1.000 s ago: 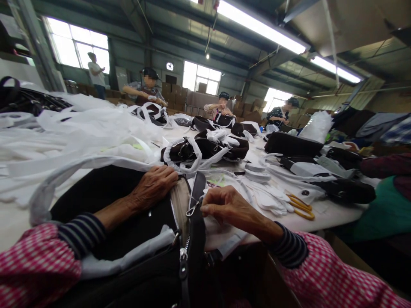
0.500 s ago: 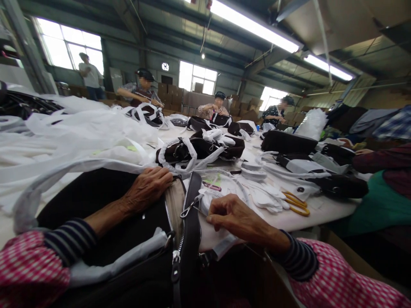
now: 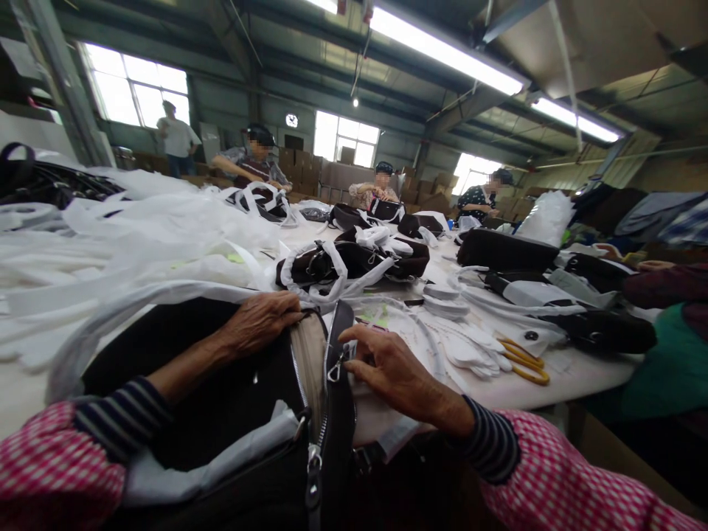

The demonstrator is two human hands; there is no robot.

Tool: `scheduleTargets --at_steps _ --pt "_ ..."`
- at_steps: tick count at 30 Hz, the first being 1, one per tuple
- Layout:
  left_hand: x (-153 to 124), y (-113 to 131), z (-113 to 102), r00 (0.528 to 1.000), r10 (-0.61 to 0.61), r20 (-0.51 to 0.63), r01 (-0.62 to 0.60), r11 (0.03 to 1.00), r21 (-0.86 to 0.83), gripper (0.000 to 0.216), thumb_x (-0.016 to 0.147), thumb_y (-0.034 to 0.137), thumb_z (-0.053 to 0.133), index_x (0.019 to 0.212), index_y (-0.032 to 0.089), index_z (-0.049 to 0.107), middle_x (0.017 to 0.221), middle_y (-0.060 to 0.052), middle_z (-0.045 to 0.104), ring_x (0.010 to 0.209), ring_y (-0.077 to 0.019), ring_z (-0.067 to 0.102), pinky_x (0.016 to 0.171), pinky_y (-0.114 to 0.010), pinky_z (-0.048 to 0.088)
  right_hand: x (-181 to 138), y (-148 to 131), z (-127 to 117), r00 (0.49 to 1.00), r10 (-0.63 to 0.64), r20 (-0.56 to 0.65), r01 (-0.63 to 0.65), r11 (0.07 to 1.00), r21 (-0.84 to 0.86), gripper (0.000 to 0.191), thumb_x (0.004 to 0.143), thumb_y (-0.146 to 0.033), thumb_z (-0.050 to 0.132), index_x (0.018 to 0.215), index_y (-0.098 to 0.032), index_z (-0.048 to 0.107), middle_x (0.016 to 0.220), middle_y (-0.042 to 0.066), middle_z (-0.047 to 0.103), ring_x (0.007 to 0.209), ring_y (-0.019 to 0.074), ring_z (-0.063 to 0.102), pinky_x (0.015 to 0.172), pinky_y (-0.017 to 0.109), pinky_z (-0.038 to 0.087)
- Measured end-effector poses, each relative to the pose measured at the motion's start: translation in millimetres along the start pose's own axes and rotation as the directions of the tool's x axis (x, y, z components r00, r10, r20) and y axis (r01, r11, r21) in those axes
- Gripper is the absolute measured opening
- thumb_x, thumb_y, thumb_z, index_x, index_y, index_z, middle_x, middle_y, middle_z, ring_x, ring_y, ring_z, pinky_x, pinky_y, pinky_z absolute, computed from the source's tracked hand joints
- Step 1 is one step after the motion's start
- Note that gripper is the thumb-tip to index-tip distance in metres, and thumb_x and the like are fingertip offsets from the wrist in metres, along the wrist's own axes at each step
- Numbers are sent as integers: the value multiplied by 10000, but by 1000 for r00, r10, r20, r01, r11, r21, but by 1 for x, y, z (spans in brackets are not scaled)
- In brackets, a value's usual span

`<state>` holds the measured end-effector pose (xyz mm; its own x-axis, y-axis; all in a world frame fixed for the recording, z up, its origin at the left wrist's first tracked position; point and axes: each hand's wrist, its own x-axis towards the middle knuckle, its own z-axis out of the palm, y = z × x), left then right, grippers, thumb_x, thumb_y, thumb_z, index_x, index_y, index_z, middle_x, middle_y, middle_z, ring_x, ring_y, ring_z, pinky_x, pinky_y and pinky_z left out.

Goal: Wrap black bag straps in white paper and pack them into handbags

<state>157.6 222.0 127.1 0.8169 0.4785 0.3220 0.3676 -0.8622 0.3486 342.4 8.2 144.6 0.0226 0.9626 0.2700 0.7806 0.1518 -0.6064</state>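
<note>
Resting near the open edge of a dark bag (image 3: 221,402), the left hand (image 3: 259,321) has its fingers bent over the cloth. I cannot tell how tight its grip is. The bag lies right in front of the person, at the near side of the white surface (image 3: 514,391). Its zip (image 3: 323,420) is open, and tan cloth (image 3: 307,354) shows inside. A strap (image 3: 221,468) wrapped in white runs across the bag.

The right hand (image 3: 392,369) is over by a small metal clip (image 3: 335,371) on the bag's dark edge. Its thumb and pointing finger make a narrow gap next to the clip, but I cannot tell if the grip holds anything.

To the right are white pieces (image 3: 470,348) in a pile, with yellow-handled scissors (image 3: 525,361) just beside them. Another dark bag (image 3: 409,259) sits farther back. Behind it, three people work near more bags (image 3: 381,210).
</note>
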Motion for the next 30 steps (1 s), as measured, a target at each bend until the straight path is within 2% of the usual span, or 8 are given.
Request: scheduleTargets --at_steps 3,6,11,15,18,21,26,30 --pt "1 -1 -2 998 -64 19 65 995 -69 253 932 380 499 751 205 524 731 3 564 723 -201 549 681 -313 342 5 -1 1 999 -47 26 48 998 -43 162 894 -117 669 1020 -190 739 809 -3 691 731 141 599 710 254 398" --pt "2 -2 -4 996 -83 21 85 991 -108 227 891 355 520 727 198 529 705 11 562 711 -192 548 664 -298 340 14 -6 -4 999 -45 12 46 998 -37 95 912 -134 664 927 -184 743 752 -8 687 700 142 608 698 255 404" --pt "5 -5 -6 995 -95 39 100 979 -177 181 828 313 534 717 179 583 693 6 574 693 -183 545 654 -291 336 43 -24 -11 995 -98 32 101 988 -113 123 913 -132 677 797 -160 706 686 -13 647 654 129 567 653 253 365" --pt "6 -8 -6 994 -100 33 105 968 -227 199 807 323 541 683 173 583 661 4 544 692 -181 533 638 -288 320 72 -32 -1 985 -147 86 163 960 -227 145 910 -104 651 778 -144 695 662 -8 609 629 119 535 633 252 329" --pt "5 -7 -7 993 -114 26 117 959 -258 191 787 317 548 661 174 555 643 5 531 672 -174 512 622 -287 308 90 -30 6 980 -134 150 177 929 -324 157 893 -93 624 769 -132 712 653 8 604 628 124 540 627 262 311" --pt "4 -5 -9 992 -121 25 123 950 -288 188 773 318 562 651 175 551 639 2 540 673 -175 507 619 -285 311 104 -27 7 972 -89 218 160 928 -336 167 853 -79 615 728 -132 712 646 5 599 613 120 523 616 265 298" --pt "3 -4 -9 992 -124 24 125 939 -319 171 755 309 573 659 169 580 647 -6 557 678 -178 515 617 -288 312 106 -29 4 965 -69 255 147 942 -301 165 826 -61 610 705 -135 694 642 -7 587 615 115 514 614 252 300" --pt "2 -5 -8 993 -116 19 116 937 -331 165 751 305 562 659 168 573 656 -6 559 683 -178 521 630 -295 313 97 -33 6 968 -73 241 173 888 -427 191 863 -63 573 732 -131 695 671 22 600 620 122 497 627 272 293"
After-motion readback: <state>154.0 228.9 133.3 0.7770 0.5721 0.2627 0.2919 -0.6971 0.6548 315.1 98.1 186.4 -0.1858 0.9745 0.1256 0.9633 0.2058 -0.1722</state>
